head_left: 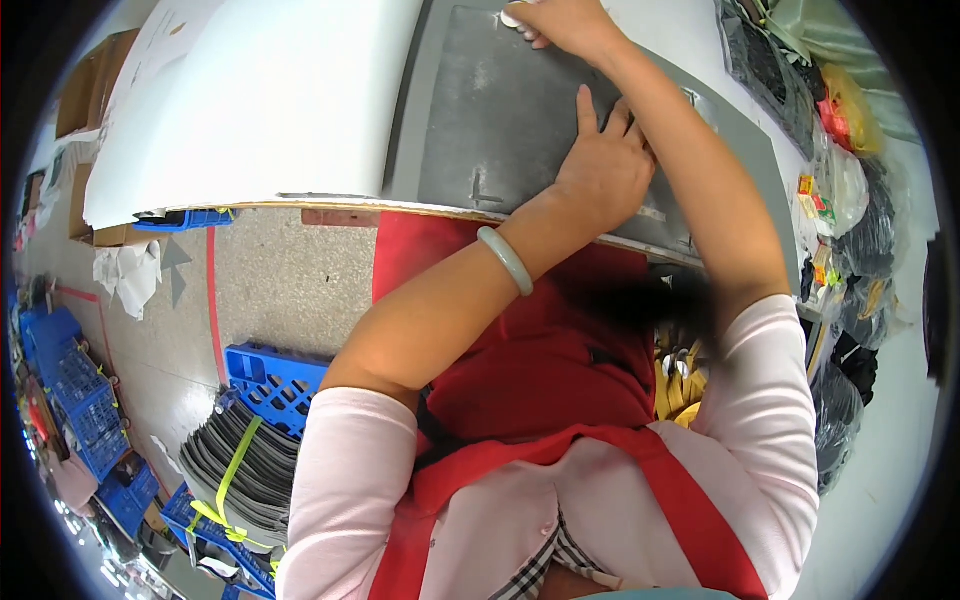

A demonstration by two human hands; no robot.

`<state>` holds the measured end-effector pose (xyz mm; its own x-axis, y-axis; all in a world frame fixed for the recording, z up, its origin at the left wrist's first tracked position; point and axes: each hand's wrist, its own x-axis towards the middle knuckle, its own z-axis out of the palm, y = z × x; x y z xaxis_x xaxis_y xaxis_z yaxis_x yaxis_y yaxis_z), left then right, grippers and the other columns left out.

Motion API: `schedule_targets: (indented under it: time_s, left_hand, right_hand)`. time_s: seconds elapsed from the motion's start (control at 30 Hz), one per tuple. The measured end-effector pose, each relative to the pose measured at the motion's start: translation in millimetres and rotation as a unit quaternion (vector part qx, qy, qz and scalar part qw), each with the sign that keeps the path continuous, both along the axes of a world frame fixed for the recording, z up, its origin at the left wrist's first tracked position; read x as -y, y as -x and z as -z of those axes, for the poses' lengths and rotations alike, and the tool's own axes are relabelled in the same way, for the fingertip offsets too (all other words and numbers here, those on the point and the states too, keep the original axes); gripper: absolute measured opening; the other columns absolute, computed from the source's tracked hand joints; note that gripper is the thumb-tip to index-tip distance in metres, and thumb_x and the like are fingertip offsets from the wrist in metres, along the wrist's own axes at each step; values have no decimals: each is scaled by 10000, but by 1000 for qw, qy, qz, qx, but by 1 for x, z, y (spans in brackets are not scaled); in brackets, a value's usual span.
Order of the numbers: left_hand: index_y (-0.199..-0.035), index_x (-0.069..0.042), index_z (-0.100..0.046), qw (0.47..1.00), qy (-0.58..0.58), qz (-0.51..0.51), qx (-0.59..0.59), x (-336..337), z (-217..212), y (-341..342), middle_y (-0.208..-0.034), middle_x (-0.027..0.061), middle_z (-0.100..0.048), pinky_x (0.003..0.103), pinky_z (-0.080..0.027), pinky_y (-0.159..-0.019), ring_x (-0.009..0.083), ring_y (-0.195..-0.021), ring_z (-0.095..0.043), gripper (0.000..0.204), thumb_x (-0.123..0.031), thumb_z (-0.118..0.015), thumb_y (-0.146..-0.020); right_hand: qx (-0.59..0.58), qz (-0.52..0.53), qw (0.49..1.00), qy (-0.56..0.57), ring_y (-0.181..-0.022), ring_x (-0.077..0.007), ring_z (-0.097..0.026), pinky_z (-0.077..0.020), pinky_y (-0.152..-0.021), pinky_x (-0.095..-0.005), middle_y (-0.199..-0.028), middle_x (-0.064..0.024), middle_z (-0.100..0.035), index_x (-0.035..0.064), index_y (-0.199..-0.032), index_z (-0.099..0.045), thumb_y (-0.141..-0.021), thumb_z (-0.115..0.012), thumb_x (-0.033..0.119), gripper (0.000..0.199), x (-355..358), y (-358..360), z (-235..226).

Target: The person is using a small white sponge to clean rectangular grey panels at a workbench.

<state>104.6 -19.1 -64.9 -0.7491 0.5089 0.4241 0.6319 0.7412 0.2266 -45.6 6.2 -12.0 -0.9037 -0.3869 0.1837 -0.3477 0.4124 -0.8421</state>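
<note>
A dark grey sheet [500,110] with chalky white smudges and corner marks lies on the worktable. My left hand [608,165] rests flat on its near right part, fingers stretched out and apart, holding nothing. Farther off, at the sheet's far edge, my right hand [572,24] is closed round a small white rounded piece [513,16], pressed against the surface. Its exact kind is too hidden to tell. My right forearm passes just right of my left hand.
A large white sheet [260,100] curves over the table's left side. Plastic-wrapped bundles [865,240] and bags line the right. Below left, a blue crate [275,385] stands by a strapped stack of dark sheets [240,465]. A cardboard box [95,85] is at far left.
</note>
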Motion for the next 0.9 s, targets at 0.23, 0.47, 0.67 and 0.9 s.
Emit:
schedule_targets:
  time_s: [0.23,0.47,0.67,0.9]
  left_hand:
    - [-1300,-22,-623,999,-20,14,23,5,2,1,-1372,159,-577,760,-216,-1097,354,-1350,-464,409,-279,-538,-994]
    - [-1269,-71,-626,988,-66,22,140,-4,17,13,-1388,151,-562,740,-236,-1105,372,-1376,-452,390,-293,-542,-959]
    - [-1261,-122,-624,993,-106,24,-41,2,23,1,-1402,137,-551,744,-245,-1107,374,-1408,-427,357,-296,-533,-963]
    - [-1313,-118,-598,997,-63,26,-37,2,21,7,-1370,163,-557,764,-235,-1113,445,-1381,-450,467,-364,-557,-919]
  right_hand:
    - [107,5,979,-172,-560,-180,-641,-526,-483,-333,-708,-128,-663,-56,-940,-635,-875,-663,57,134,12,4,-10]
    - [199,-41,976,-82,-539,-93,-577,-456,-518,-255,-695,-39,-645,24,-952,-653,-930,-671,212,190,5,-105,-25]
    - [220,-100,948,-205,-610,-125,-613,-531,-697,-340,-621,-8,-625,75,-921,-633,-895,-638,204,132,19,-146,-35]
    - [179,-111,910,-357,-890,-269,-657,-162,-1121,-648,-773,27,-715,224,-964,-660,-854,-633,372,187,31,-153,-49]
